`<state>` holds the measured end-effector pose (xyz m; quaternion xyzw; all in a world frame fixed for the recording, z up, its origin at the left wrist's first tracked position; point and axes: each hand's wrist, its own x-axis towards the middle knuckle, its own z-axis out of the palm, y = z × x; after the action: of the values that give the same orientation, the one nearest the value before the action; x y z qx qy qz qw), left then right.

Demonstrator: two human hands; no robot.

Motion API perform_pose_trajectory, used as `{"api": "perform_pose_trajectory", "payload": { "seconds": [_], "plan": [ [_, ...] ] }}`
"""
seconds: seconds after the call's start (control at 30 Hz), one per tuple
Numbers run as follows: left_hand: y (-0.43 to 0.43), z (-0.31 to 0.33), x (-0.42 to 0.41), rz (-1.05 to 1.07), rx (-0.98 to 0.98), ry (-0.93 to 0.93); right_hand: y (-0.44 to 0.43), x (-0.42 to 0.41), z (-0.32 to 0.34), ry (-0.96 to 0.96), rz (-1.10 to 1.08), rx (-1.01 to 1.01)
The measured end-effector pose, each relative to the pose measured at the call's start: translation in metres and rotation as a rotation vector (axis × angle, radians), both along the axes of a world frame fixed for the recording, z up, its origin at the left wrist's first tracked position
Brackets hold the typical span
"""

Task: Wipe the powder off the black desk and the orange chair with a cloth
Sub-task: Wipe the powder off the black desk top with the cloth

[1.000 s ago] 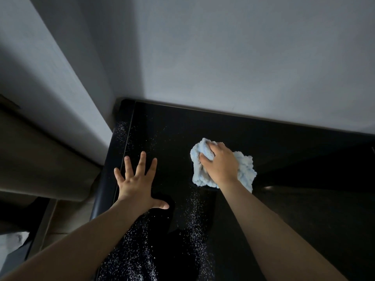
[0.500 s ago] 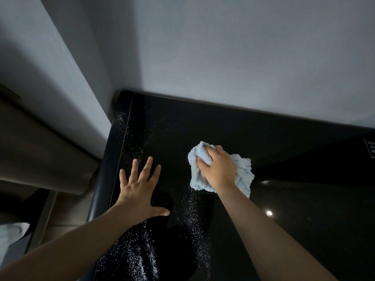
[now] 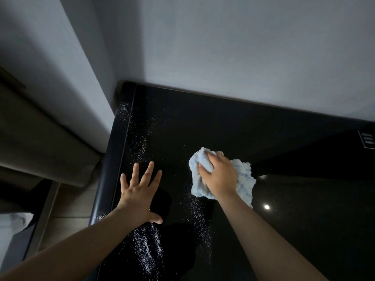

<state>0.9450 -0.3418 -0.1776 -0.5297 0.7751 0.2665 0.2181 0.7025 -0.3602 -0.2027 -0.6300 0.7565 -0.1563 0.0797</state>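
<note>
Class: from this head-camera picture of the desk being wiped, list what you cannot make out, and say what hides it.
Head view:
- The orange chair: outside the frame.
- Desk beneath the cloth: covered by it and the right hand.
- Desk under the left hand: hidden by the palm.
- Label at the right edge: cut off, too small to read.

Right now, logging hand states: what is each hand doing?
Left hand: open, fingers spread flat on the black desk.
Right hand: gripping the cloth.
</note>
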Motion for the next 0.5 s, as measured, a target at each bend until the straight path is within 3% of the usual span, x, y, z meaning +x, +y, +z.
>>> {"api": "perform_pose_trajectory", "payload": {
  "seconds": [0.5],
  "plan": [
    [-0.002,-0.001,-0.003,-0.011,-0.004,-0.039,0.056,0.013,-0.006,0.028,-0.074,-0.003]
  ]
}}
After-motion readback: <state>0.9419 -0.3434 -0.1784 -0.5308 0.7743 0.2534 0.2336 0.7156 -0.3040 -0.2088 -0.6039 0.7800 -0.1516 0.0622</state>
